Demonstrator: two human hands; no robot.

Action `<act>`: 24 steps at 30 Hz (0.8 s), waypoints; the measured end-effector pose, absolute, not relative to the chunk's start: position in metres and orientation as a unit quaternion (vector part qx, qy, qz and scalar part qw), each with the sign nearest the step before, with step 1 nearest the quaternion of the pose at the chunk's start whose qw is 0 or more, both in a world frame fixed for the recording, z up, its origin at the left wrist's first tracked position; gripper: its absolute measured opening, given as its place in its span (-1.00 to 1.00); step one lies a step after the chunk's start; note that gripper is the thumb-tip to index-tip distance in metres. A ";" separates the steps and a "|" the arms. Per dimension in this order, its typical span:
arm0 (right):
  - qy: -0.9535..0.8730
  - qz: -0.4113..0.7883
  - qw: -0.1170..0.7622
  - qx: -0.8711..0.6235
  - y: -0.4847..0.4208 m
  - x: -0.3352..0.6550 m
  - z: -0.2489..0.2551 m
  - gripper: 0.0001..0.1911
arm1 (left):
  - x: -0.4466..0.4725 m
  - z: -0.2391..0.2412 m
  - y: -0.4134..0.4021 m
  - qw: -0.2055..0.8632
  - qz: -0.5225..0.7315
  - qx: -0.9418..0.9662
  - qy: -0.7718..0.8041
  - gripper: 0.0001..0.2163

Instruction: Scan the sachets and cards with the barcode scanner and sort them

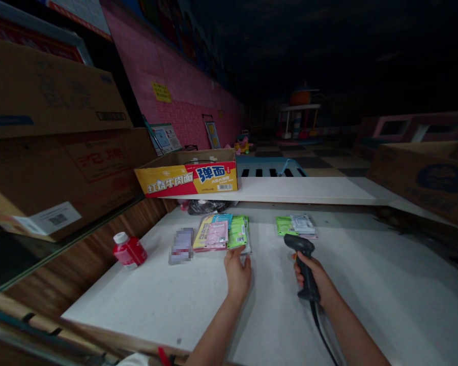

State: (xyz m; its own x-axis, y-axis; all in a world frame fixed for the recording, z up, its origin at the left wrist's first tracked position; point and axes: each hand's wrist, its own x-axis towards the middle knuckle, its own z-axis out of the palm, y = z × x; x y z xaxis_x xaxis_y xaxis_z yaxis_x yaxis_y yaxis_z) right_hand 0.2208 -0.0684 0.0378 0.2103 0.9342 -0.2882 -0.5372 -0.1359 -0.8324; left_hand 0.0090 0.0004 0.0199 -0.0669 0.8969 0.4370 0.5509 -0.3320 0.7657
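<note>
My right hand [316, 277] is wrapped round the handle of a dark barcode scanner [308, 277], its head tilted up to the left and its cord hanging toward me. My left hand [238, 274] reaches to the near edge of a green packet [237, 233], fingertips touching it and thumb apart. That packet lies in a group with a pink packet [217, 234], a yellow one [201, 235] and a blue one [222, 218]. Beyond the scanner, a smaller group holds a green packet [284, 225] and a silvery-white packet [302, 223].
On the white table [156, 300] are a red bottle with a white cap [130, 251] and a blurred-out flat item [181, 246]. A raised shelf [290, 189] bears a red-and-yellow noodle carton [191, 179]. Brown boxes [53, 173] stand left, another box [423, 173] right.
</note>
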 end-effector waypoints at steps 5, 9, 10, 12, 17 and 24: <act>-0.205 0.521 0.637 -0.531 -0.068 0.228 0.036 -0.59 | 0.040 0.028 -0.003 0.178 0.453 0.709 0.511 -0.74; -0.193 0.474 0.653 -0.559 -0.069 0.238 0.040 -0.60 | 0.080 0.039 0.016 0.179 0.410 0.760 0.471 -0.75; -0.187 0.459 0.656 -0.568 -0.070 0.240 0.041 -0.59 | 0.091 0.042 0.023 0.177 0.397 0.772 0.463 -0.75; -0.170 0.434 0.667 -0.582 -0.071 0.242 0.045 -0.57 | 0.116 0.047 0.041 0.176 0.367 0.792 0.455 -0.75; -0.127 0.401 0.707 -0.569 -0.075 0.244 0.051 -0.57 | 0.179 0.061 0.083 0.152 0.277 0.820 0.478 -0.79; -0.082 0.389 0.731 -0.555 -0.075 0.246 0.057 -0.54 | 0.231 0.068 0.098 0.117 0.192 0.760 0.610 -0.46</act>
